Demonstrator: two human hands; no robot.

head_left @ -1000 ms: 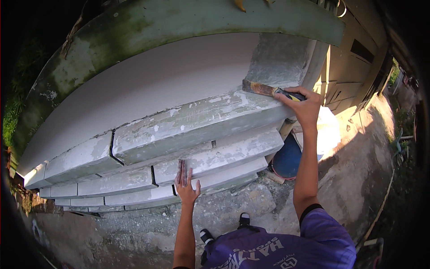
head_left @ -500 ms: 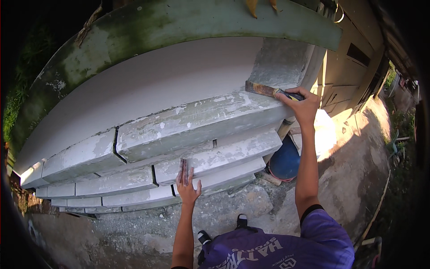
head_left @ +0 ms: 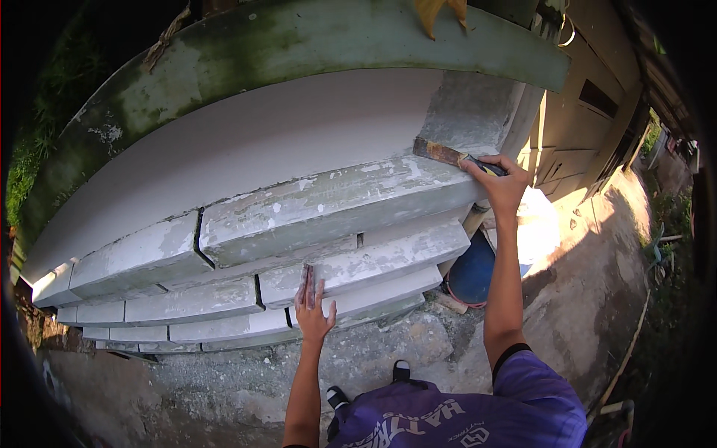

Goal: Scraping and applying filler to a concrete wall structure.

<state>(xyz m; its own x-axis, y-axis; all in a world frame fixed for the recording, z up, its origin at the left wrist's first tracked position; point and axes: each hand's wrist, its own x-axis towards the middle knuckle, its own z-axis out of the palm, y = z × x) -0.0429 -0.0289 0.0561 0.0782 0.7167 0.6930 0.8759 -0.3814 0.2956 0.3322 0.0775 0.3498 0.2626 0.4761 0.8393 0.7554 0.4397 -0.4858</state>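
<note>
- We take the patchy white upper ledge point(head_left: 340, 198) as landmark.
- At its right end, we hold the flat-bladed tool point(head_left: 441, 151), our right grip point(head_left: 504, 183) closed around it.
- Below the upper ledge, our left grip point(head_left: 314, 321) meets a narrow reddish-brown piece point(head_left: 309, 284), thumb spread; we cannot tell whether it is clasped.
- Below the ledge's right end, we see a blue container point(head_left: 472, 272).
</note>
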